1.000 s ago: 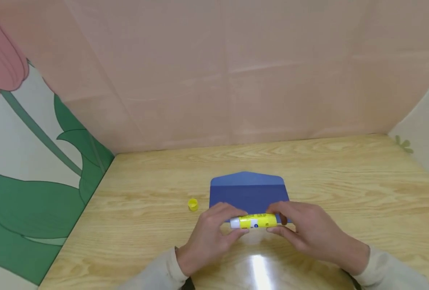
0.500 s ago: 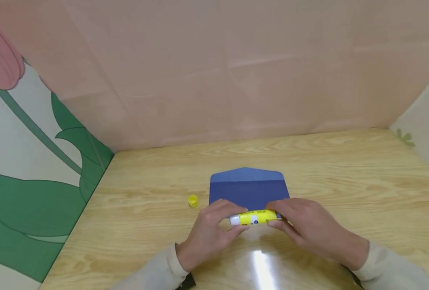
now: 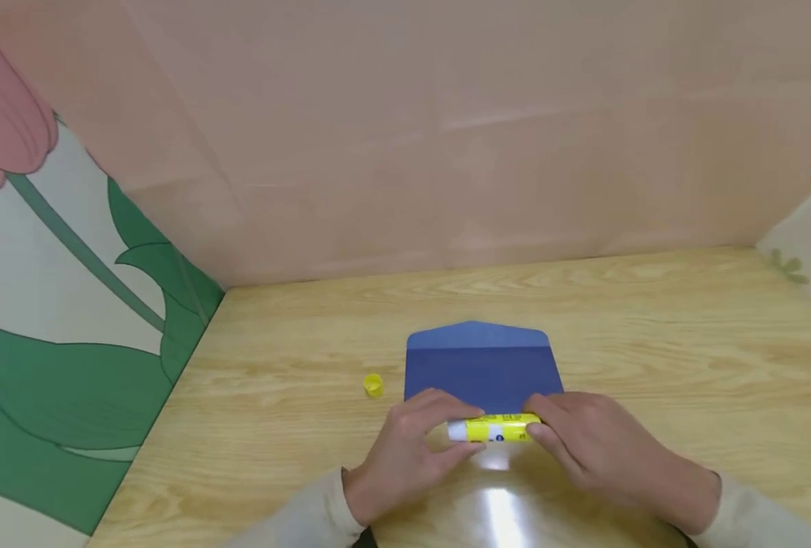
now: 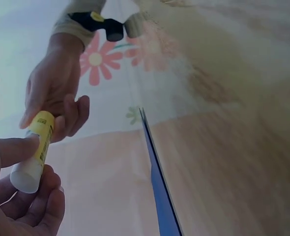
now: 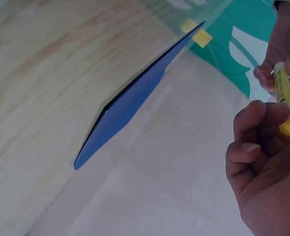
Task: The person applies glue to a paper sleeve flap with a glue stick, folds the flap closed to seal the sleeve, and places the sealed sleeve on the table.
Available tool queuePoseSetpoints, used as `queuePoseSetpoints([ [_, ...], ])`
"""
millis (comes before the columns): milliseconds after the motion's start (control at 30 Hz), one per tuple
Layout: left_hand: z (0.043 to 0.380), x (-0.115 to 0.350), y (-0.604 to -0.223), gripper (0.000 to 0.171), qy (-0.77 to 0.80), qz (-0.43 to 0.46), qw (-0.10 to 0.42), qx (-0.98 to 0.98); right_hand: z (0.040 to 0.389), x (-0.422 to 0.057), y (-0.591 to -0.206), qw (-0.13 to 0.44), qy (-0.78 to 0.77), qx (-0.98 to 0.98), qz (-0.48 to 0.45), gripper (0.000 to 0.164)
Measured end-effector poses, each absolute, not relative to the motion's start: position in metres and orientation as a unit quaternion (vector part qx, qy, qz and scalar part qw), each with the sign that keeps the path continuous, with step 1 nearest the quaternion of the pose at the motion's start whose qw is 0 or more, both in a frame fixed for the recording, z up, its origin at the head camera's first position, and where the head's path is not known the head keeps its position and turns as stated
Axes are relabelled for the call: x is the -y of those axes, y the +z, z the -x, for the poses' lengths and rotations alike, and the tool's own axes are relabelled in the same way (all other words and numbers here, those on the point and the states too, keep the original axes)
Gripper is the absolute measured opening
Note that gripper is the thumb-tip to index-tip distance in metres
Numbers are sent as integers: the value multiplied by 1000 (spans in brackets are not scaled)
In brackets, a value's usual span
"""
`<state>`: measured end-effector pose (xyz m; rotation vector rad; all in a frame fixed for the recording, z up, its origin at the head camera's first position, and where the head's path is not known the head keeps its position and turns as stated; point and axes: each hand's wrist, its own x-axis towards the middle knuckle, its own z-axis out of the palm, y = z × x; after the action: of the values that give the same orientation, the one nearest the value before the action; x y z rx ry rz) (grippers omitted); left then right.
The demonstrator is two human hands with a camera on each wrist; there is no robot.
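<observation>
The left hand [image 3: 412, 441] pinches the white end of a glue stick [image 3: 497, 428] between thumb and fingers; the right hand [image 3: 600, 441] grips the yellow end, fingers bent. The stick lies level between the hands, in front of a blue envelope [image 3: 481, 373] on the table [image 3: 275, 342], in the head view. Compared with half a second earlier, the right thumb has shifted from beneath the stick up onto the face of its yellow end; the left grip is unchanged. The yellow cap [image 3: 373, 385] remains left of the envelope, apart from it. Both forearms reach in from the near edge, hands turned toward each other. Label: yellow, with a white patch, a round blue mark and dark print, too small to read.
</observation>
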<state>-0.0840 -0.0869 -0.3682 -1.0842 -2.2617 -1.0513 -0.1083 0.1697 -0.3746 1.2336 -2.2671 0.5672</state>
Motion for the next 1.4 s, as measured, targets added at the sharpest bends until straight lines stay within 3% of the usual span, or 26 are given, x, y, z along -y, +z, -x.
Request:
queuePoseSetpoints([
  [100,84,85,-366,33,-375,396,218,809,106,-172,-374,244,215,832,-449,19],
  [200,83,85,-364,32,-375,383,219,815,102,-173,-372,202,233,845,-437,2],
  [333,82,87,-362,30,-390,345,188,833,98,-173,-369,149,254,861,-414,34],
  [400,81,88,-361,30,-398,331,168,839,98,-171,-368,157,254,858,-418,38],
  [533,82,89,-362,29,-399,331,153,841,100,-169,-371,204,242,843,-435,29],
  [700,82,87,-364,30,-414,331,147,835,100,-170,-377,240,237,836,-433,36],
  [1067,82,82,-367,29,-463,294,121,827,99,-172,-375,204,233,860,-406,29],
  [1300,83,79,-363,32,-537,195,48,819,100,-169,-370,193,237,869,-388,28],
  [1400,84,79,-362,32,-546,178,40,817,101,-168,-368,200,240,867,-388,29],
])
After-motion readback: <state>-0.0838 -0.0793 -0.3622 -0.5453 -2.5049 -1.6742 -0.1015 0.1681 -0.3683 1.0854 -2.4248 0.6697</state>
